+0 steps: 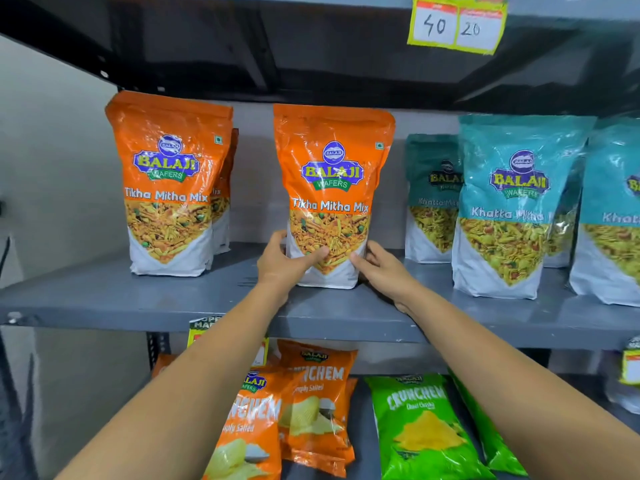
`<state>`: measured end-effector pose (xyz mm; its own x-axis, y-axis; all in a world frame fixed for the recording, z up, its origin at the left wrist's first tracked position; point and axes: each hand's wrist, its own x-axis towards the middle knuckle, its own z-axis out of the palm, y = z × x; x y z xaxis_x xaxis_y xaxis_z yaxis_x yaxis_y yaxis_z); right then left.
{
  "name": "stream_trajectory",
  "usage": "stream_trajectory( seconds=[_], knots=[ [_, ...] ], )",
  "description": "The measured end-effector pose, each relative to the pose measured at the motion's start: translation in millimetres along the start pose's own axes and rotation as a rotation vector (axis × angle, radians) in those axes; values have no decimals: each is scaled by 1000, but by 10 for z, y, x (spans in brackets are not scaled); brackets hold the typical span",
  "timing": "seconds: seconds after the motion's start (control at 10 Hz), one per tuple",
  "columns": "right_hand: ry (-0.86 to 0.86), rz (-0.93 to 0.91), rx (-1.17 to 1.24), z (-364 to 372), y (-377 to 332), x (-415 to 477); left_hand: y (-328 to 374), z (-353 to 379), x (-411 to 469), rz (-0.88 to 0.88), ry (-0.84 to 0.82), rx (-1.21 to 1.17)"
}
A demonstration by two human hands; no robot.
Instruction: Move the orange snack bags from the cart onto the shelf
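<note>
1. Orange snack bag (330, 188) stands upright on the grey shelf (104, 296), near its front edge.
2. Left hand (282, 263) clasps its lower left side.
3. Right hand (382, 271) presses its lower right side, fingers (360, 261) touching.

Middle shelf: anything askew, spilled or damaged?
Nothing stands out. The middle orange bag stands upright on the grey shelf, left hand and right hand at its base. The left orange bag and teal bags stand upright too.
</note>
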<state>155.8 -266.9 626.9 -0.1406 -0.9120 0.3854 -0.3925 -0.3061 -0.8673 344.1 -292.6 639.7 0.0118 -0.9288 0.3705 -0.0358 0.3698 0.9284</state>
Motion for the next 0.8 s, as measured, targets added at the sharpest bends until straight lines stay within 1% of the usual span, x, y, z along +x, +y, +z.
stream_trajectory(
  seconds=[0.4,0.5,0.6,0.7,0.8],
  knots=[
    [10,8,-72,14,-75,-89,7,-8,-19,-8,-46,25],
    [91,-40,-375,44,-200,-191,40,-6,-66,47,11,140],
    [398,-323,-1014,51,-417,-306,228,-139,-109,280,162,480],
    [549,-627,-1128,61,-890,-283,565,-476,15,783,250,942],
    [638,-703,-1157,129,-1282,-183,849,-720,99,991,210,1249]
  ],
)
